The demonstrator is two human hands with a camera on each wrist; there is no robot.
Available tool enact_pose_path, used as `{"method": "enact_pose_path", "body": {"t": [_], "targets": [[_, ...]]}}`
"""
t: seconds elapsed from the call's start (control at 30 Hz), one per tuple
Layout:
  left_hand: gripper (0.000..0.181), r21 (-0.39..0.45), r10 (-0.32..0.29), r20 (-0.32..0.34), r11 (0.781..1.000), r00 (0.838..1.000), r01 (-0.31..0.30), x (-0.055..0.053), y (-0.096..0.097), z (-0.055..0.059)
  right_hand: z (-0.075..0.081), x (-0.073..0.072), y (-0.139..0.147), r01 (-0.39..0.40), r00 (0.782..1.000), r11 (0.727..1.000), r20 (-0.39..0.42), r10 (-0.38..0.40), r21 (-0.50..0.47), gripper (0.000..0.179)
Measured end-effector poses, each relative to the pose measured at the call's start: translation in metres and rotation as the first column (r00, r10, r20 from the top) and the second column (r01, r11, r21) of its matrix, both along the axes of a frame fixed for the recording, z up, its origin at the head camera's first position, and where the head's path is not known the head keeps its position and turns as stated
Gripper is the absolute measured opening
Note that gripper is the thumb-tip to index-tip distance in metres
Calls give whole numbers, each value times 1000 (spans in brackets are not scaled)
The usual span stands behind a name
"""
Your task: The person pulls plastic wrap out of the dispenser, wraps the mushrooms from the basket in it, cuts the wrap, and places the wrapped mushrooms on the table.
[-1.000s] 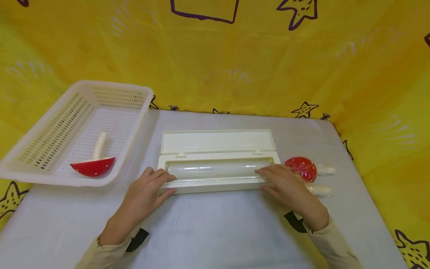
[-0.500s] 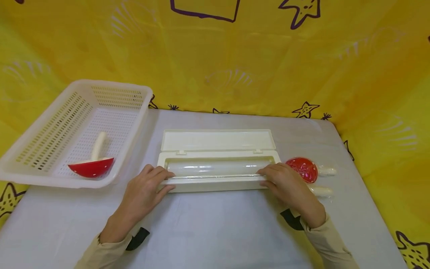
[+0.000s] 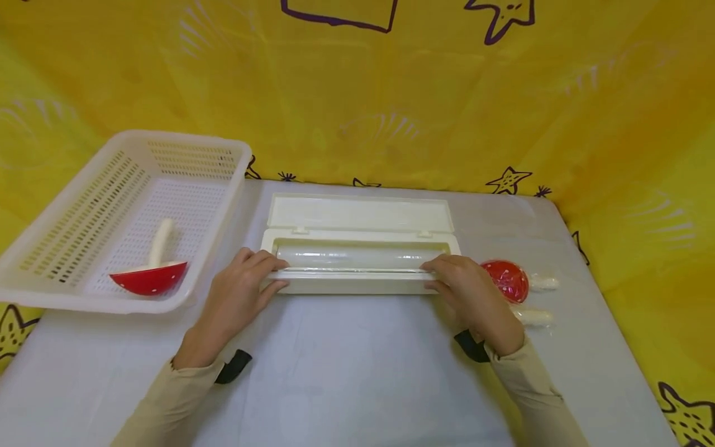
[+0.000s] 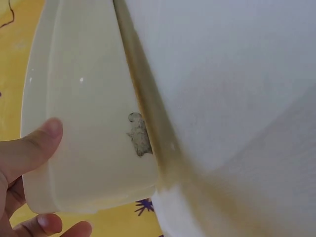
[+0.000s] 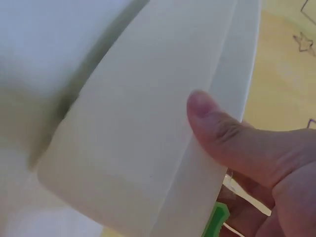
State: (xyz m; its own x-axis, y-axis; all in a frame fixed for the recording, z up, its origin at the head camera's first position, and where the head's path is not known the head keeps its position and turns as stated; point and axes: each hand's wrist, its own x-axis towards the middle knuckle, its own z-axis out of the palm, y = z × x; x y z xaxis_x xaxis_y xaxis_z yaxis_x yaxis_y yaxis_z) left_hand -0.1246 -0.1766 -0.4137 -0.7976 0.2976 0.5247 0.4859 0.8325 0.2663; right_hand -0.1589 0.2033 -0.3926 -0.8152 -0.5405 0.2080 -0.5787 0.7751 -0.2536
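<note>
A long cream cling film dispenser point(image 3: 357, 284) stands in the middle of the table, its lid point(image 3: 360, 212) tipped back on two hinges. Inside lies a roll of cling film point(image 3: 357, 256), with film drawn over the front edge. My left hand point(image 3: 237, 298) grips the left front corner, thumb on the front wall and fingers over the rim. At the opposite corner my right hand point(image 3: 475, 298) holds it the same way. A grey worn patch point(image 4: 140, 134) marks the wall in the left wrist view. By my right fingers, a green piece point(image 5: 216, 220) shows at the edge.
To the left stands a white perforated basket point(image 3: 223, 217) holding a red-and-white ladle-like utensil point(image 3: 149, 279). Right of the dispenser lie a film-wrapped red utensil with white dots point(image 3: 507, 280) and a pale handle point(image 3: 535, 317). A yellow patterned cloth point(image 3: 357, 93) hangs behind the table.
Both hands have shifted the dispenser away from the body, toward the back of the table, keeping their grip at its two ends. The lid stays open.
</note>
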Motion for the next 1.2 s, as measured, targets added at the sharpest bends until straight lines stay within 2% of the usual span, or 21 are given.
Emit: {"method": "enact_pose_path", "body": {"t": [0.2, 0.47, 0.67, 0.83, 0.97, 1.03, 1.1, 1.17, 1.2], "targets": [[32, 19, 13, -20, 1000, 1000, -13, -24, -2, -4, -3, -23, -6, 39, 999, 999, 14, -38, -23, 30], [28, 56, 43, 44, 997, 998, -46, -53, -6, -4, -4, -50, -19, 101, 995, 992, -6, -101, -80, 28], [28, 81, 58, 95, 995, 994, -66, -72, -7, -10, -3, -68, -23, 141, 989, 985, 66, -135, -98, 30], [30, 70, 48, 155, 996, 987, -60, -82, -8, -10, -4, -76, -23, 199, 966, 971, 191, -172, -131, 32], [30, 50, 21, 258, 998, 966, -35, -85, -10, -1, -1, -78, -20, 186, 952, 968, 274, -135, -170, 31], [27, 67, 7, 344, 997, 939, -31, -86, -11, 5, 1, -79, -19, 154, 952, 971, 290, -96, -184, 29], [23, 73, 4, 397, 997, 918, -35, -88, -11, 11, 3, -79, -17, 131, 952, 972, 297, -69, -196, 29], [19, 84, 11, 412, 995, 911, -50, -90, -11, 15, 3, -80, -16, 119, 954, 971, 296, -53, -208, 27], [17, 87, 17, 401, 995, 916, -56, -91, -11, 16, 2, -80, -16, 117, 955, 970, 292, -50, -215, 27]]}}
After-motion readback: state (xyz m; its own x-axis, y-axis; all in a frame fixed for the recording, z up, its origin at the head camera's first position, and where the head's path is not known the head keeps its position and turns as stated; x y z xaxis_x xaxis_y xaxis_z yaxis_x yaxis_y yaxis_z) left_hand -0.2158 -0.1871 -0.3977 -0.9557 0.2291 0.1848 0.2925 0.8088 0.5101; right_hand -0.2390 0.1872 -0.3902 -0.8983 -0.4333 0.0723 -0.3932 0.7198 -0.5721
